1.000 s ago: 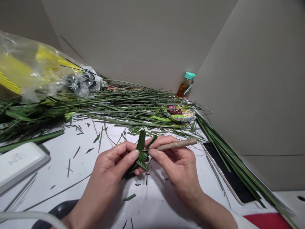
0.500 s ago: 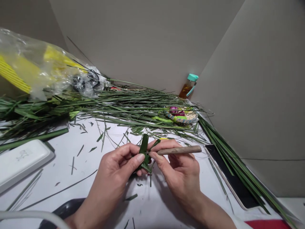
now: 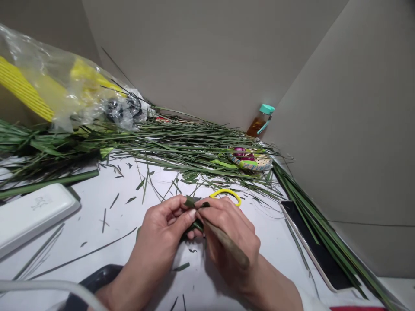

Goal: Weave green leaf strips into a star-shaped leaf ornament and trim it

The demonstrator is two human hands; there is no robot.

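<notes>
Near the middle of the white table, my left hand [image 3: 160,235] is closed on a small folded piece of green leaf [image 3: 191,201], thumb on top. My right hand [image 3: 230,242] touches the same leaf with its fingertips and holds a brown stick-like tool [image 3: 228,244], whose thick end points down toward my right wrist. The tool's tip is hidden among the fingers at the leaf. A yellow loop handle [image 3: 239,199] shows just behind my right hand.
Long green leaves [image 3: 181,140] lie across the back. A small basket [image 3: 264,162] and a bottle [image 3: 260,121] stand at back right. A black tablet-like device [image 3: 320,250] is at right, a white power bank [image 3: 39,214] at left, and a plastic bag [image 3: 74,95] behind it.
The tool has swung from pointing right to pointing down toward my right wrist. My right hand has turned over the leaf, which is folded lower, and the yellow loop shows more.
</notes>
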